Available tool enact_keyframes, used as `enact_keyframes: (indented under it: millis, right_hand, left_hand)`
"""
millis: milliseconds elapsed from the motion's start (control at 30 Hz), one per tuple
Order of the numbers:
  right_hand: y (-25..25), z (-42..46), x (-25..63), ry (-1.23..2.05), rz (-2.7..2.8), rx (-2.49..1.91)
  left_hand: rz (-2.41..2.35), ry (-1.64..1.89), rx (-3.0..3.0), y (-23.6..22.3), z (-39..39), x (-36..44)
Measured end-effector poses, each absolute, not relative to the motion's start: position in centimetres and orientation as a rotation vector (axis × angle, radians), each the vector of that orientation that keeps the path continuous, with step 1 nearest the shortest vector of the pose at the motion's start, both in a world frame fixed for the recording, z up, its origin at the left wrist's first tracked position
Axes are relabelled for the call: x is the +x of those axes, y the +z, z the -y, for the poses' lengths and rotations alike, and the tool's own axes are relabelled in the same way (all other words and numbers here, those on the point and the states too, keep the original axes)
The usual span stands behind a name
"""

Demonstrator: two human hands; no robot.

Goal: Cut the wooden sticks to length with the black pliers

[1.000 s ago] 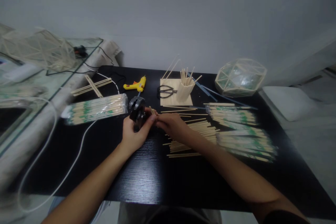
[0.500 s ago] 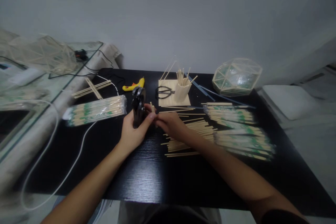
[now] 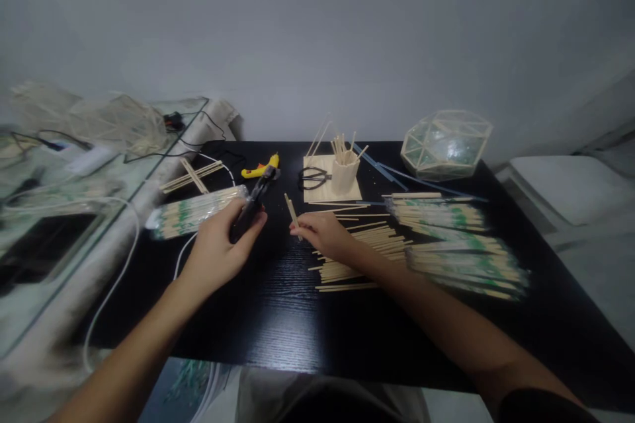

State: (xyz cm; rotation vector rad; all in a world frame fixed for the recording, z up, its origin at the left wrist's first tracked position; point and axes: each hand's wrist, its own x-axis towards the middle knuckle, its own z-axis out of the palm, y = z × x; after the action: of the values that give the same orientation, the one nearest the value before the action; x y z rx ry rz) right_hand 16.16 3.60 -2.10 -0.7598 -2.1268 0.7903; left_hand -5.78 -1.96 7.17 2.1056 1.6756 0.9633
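Note:
My left hand is wrapped round a black plier-like hand tool, its head tilted up and to the right. Its exact kind is too blurred to tell. Between the fingers of my right hand stand a couple of short wooden sticks, held close together and slanting. The two hands are apart. Just right of and below my right hand lies a loose pile of wooden sticks, partly covered by my forearm. A cup made of wood, filled with upright sticks, stands beyond it on a square wooden board.
Black-handled scissors lie on the board. A yellow glue gun rests behind my left hand. Plastic-wrapped stick bundles lie left, more packs right. A faceted stick-framed model stands at the back right. A white cable loops at left.
My hands have separated. The left moved left and down with the black tool, which now tilts right. The right keeps the short sticks, which show more clearly. The view shifted slightly.

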Motion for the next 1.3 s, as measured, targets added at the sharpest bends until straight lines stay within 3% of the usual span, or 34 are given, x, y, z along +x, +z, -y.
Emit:
enact_keyframes:
  millis: [200,433,733,1300]
  right_hand:
    - [-2.5,-3.7,16.2,0.732,2.170,-0.717]
    - [-2.5,-3.6,16.1,0.691,2.179,-0.714]
    - [-2.4,-3.7,16.3,0.665,2.254,-0.720]
    - [-3.1,-4.1,16.4,0.754,2.284,-0.732]
  left_hand:
    - [-1.848,0.777,2.239,8.3,1.9,-7.5]
    - [-1.681,1.108,1.951,8.7,1.6,-5.4]
    - [-1.470,1.168,1.971,6.8,0.2,-2.4]
    - [-1.472,0.953,2.139,7.3,-0.5,-3.3]
